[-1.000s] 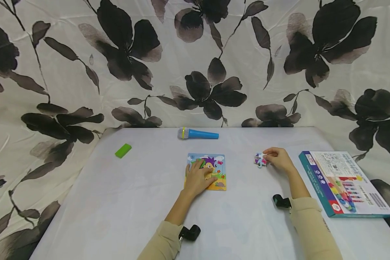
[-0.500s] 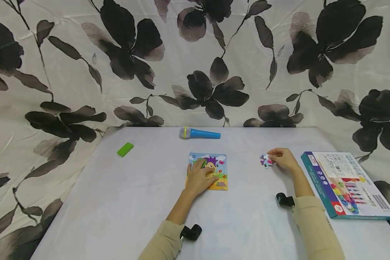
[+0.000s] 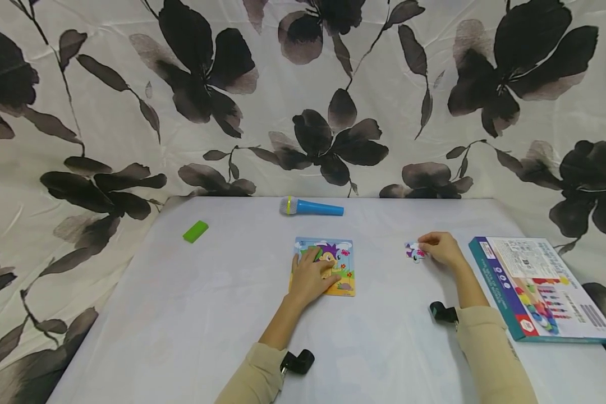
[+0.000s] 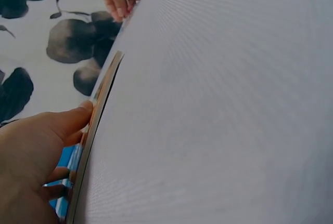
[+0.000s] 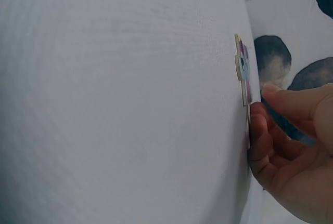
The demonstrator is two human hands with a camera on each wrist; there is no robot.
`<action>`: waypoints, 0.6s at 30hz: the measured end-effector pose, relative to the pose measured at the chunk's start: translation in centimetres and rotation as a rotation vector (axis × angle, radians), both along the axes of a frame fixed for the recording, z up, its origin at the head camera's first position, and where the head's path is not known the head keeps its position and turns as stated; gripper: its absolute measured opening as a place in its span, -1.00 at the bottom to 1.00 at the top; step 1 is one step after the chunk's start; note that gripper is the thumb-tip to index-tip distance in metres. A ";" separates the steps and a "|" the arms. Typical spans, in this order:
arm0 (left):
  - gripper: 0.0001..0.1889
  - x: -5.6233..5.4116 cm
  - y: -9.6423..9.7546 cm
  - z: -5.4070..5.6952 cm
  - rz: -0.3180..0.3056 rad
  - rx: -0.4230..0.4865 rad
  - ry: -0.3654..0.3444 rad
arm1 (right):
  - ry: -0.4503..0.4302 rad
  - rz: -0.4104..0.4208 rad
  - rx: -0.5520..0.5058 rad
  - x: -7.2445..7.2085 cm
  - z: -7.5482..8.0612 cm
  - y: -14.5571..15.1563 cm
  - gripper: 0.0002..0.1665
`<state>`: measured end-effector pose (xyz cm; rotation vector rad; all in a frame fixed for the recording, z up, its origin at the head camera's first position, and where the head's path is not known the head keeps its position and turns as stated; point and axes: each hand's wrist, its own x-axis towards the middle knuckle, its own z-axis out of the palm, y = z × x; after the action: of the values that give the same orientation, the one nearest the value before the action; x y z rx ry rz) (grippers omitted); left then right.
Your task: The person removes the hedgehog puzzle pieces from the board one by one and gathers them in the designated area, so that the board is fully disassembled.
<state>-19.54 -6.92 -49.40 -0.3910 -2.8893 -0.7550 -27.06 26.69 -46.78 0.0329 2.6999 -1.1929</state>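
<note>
In the head view my left hand (image 3: 310,276) rests on a colourful jigsaw puzzle board (image 3: 344,285) lying on the table, its fingers spread and covering much of the printed picture. The left wrist view shows the thumb at the near edge of that board (image 4: 99,120). Farther right, my right hand (image 3: 440,248) pinches the right side of a small puzzle piece (image 3: 414,252) in white, purple and pink. Seen from the right wrist, the puzzle piece (image 5: 242,73) lies low at the tabletop beside the thumb and curled fingers.
A blue toy microphone (image 3: 313,207) lies near the table's back edge. At the back left is a green block (image 3: 196,231). A large printed box (image 3: 540,286) stands close to my right forearm. Behind the table hangs a floral cloth (image 3: 262,101).
The puzzle piece has shifted slightly rightward along with my right hand. My left hand stays on the board. The head view has drifted a little.
</note>
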 end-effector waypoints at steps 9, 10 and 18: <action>-0.58 0.2 0.0 -0.3 -0.008 0.002 0.010 | 0.200 0.001 0.051 0.5 0.1 -1.9 -0.65; -0.58 0.3 0.1 -0.3 -0.008 -0.002 0.016 | 0.238 0.004 0.051 0.6 0.2 -2.5 -0.64; -0.57 0.5 0.2 -0.2 0.003 -0.062 0.044 | 0.321 0.080 -0.030 0.3 0.3 -8.1 -0.63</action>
<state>-19.03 -6.74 -49.60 -0.4052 -2.8769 -0.6487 -26.71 18.55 -46.44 -0.2920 2.9182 -1.3133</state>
